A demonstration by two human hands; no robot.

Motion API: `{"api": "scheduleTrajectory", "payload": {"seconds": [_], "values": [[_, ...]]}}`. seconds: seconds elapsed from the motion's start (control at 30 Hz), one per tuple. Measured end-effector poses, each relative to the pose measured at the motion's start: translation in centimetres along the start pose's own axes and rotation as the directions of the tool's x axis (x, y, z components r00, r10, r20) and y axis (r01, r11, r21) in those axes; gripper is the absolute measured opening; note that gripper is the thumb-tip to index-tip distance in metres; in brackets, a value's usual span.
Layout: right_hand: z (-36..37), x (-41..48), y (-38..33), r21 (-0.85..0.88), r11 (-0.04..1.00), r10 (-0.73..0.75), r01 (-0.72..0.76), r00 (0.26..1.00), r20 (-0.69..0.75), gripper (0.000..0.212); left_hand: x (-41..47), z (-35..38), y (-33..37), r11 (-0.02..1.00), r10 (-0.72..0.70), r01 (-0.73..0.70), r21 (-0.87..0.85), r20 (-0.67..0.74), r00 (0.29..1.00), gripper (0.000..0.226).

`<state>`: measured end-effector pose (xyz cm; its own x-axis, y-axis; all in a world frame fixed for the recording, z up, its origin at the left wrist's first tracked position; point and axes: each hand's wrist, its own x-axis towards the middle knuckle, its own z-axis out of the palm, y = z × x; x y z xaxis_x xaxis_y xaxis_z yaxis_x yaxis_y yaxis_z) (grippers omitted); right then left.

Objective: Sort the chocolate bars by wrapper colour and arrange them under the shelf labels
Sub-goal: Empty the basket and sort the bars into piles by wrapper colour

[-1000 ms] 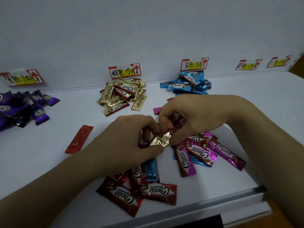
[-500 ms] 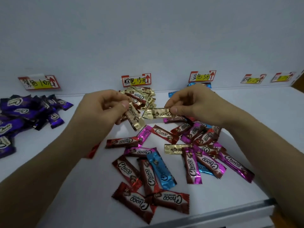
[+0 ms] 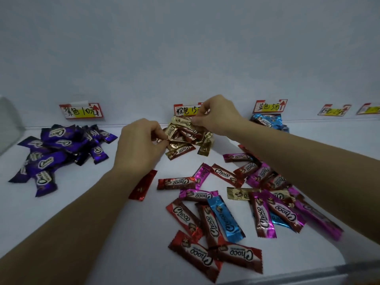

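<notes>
My right hand (image 3: 218, 115) pinches one end of a gold bar (image 3: 182, 121) just above the gold pile (image 3: 185, 148), below the brown label (image 3: 185, 110). My left hand (image 3: 139, 144) pinches another gold bar (image 3: 171, 133) at the pile's left edge. Purple bars (image 3: 59, 145) lie heaped under the purple label (image 3: 82, 111). Blue bars (image 3: 267, 121) sit under the blue label (image 3: 269, 105). A mixed heap of red (image 3: 226, 175), magenta (image 3: 198, 195), blue (image 3: 225, 220) and gold (image 3: 239, 193) bars covers the front right.
A lone red bar (image 3: 144, 185) lies face down under my left forearm. Two further labels (image 3: 333, 110) hang on the back wall at far right. The white shelf (image 3: 92, 212) ends in a front edge at the bottom right. A translucent object (image 3: 9, 124) stands far left.
Both hands have carried their gold bars away from the mixed heap, back towards the gold pile under the brown label. The view has tilted up a little.
</notes>
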<state>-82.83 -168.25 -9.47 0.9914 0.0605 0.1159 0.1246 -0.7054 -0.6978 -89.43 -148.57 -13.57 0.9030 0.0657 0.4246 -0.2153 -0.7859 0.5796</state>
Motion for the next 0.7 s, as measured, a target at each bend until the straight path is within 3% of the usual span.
{"api": "scheduleTrajectory", "payload": {"seconds": [0.17,0.27,0.43,0.53,0.63,0.7], "values": [[0.3,-0.4,0.5,-0.022,1.0,-0.021,0.02,0.998,-0.051,0.016,0.2,0.3,-0.3,0.994,0.05,-0.058,0.092,0.086,0.995,0.016],[-0.9,-1.8,0.8,-0.062,0.992,-0.114,0.112,0.993,-0.035,0.015,0.1,-0.1,-0.3,0.993,0.054,-0.07,0.098,0.154,0.987,0.008],[-3.9,-5.9,1.8,-0.137,0.942,-0.29,0.306,0.948,0.128,0.008,-0.1,-1.1,-0.1,0.978,0.067,-0.123,0.167,0.309,0.949,0.026],[-5.0,-8.6,2.6,-0.15,0.912,-0.325,0.383,0.895,0.306,0.012,-0.8,-1.7,0.5,0.946,0.138,-0.227,0.232,0.345,0.928,0.037],[-5.9,-10.3,2.8,-0.172,0.875,-0.31,0.452,0.797,0.518,0.021,-1.7,-2.3,1.6,0.941,0.284,-0.325,0.096,0.303,0.91,0.03],[-6.8,-10.9,3.2,-0.116,0.886,-0.332,0.45,0.787,0.52,0.021,-2.4,-2.5,2.6,0.921,0.373,-0.39,-0.028,0.361,0.855,0.023]]}}
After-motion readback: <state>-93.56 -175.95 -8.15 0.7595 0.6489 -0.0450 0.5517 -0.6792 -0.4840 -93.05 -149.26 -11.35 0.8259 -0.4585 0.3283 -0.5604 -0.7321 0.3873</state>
